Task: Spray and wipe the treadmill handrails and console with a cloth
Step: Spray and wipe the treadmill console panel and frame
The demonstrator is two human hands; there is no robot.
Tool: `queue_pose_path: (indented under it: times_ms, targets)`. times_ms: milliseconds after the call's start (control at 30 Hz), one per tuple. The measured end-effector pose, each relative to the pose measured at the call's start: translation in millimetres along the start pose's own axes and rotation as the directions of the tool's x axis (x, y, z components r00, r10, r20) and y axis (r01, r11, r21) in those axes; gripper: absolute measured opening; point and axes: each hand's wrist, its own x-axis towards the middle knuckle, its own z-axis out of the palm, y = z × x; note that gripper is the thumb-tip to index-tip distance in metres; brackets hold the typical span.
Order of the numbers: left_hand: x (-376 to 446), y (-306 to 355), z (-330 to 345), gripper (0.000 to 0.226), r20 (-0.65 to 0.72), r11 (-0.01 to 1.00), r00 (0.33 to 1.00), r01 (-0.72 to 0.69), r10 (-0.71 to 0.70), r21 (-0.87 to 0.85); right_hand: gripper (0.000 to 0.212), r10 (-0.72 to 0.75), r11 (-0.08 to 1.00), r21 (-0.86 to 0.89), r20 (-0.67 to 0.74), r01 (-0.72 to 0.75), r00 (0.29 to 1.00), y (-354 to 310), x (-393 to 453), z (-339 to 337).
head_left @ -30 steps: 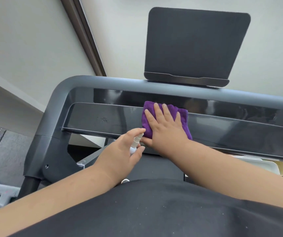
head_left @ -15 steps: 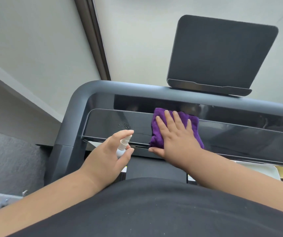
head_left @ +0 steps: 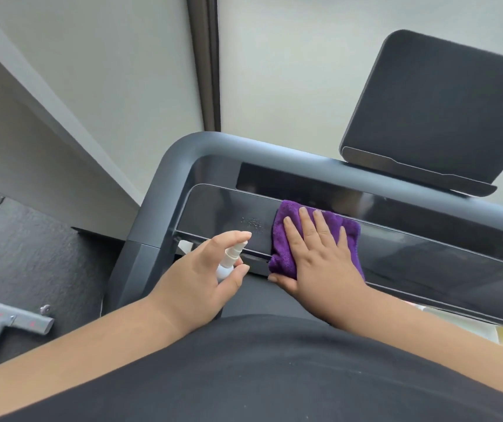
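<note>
Flat right hand [head_left: 320, 254] presses folded purple microfibre cloth [head_left: 283, 239] onto glossy black console panel [head_left: 213, 211]; left hand [head_left: 201, 275] grips small white spray bottle [head_left: 229, 260] near its left end.

spray bottle [head_left: 229, 263] body hidden in left hand [head_left: 195, 284]; console [head_left: 426, 263] cut off right

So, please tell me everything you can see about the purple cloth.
The cloth is purple, soft and fuzzy, perhaps microfibre, folded into a thick pad. It lies on the glossy dark console panel, and its lower left corner hangs over the panel's front edge. The right hand presses on it with straight, spread fingers and covers its middle. Spray droplets sit on the panel just to its left. The left hand holds a small white spray bottle nearby and does not touch the cloth.
</note>
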Motion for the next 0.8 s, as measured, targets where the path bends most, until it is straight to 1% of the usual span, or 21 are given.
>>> queue_pose_path:
  times_ms: [67, 200, 267, 333, 467, 667, 700, 800]
  targets:
    - [-4, -4, -4, 0.049, -0.023, 1.0, 1.0, 0.008, -0.008, 0.0, 0.101, -0.01, 1.0, -0.014, 0.026, 0.011, 1.0, -12, 10, -5]
    - [-15, -7, -8, 0.048, -0.065, 0.999, 0.997, 0.047, -0.047, 0.002, 0.096, -0.138, 0.989, -0.04, 0.044, 0.14, 0.989, -52, 48, -18]
    - [-20, -8, -8, 0.048, -0.067, 0.998, 0.996, 0.063, -0.062, 0.009, 0.089, -0.201, 0.976, -0.073, 0.056, 0.205, 0.978, -73, 67, -24]
    - [-24, -9, -7, 0.049, -0.06, 0.997, 0.995, 0.075, -0.074, 0.01, 0.085, -0.233, 0.966, -0.097, 0.08, 0.24, 0.969, -87, 78, -27]
    - [-30, -6, -8, 0.048, -0.085, 0.997, 0.994, 0.067, -0.065, 0.023, 0.083, -0.254, 0.96, -0.098, 0.087, 0.262, 0.963, -81, 70, -30]
    - [-35, -6, -11, 0.048, -0.11, 0.999, 0.993, 0.044, -0.042, 0.018, 0.093, -0.299, 0.938, -0.174, 0.029, 0.3, 0.954, -54, 23, -6]
    - [-36, -8, -12, 0.048, -0.118, 0.999, 0.992, 0.045, -0.043, 0.018, 0.092, -0.298, 0.938, -0.182, 0.019, 0.296, 0.954, -55, 23, -5]
    - [-41, -12, -17, 0.048, -0.139, 0.998, 0.989, 0.062, -0.058, 0.028, 0.092, -0.295, 0.936, -0.182, 0.06, 0.301, 0.954, -69, 40, -14]
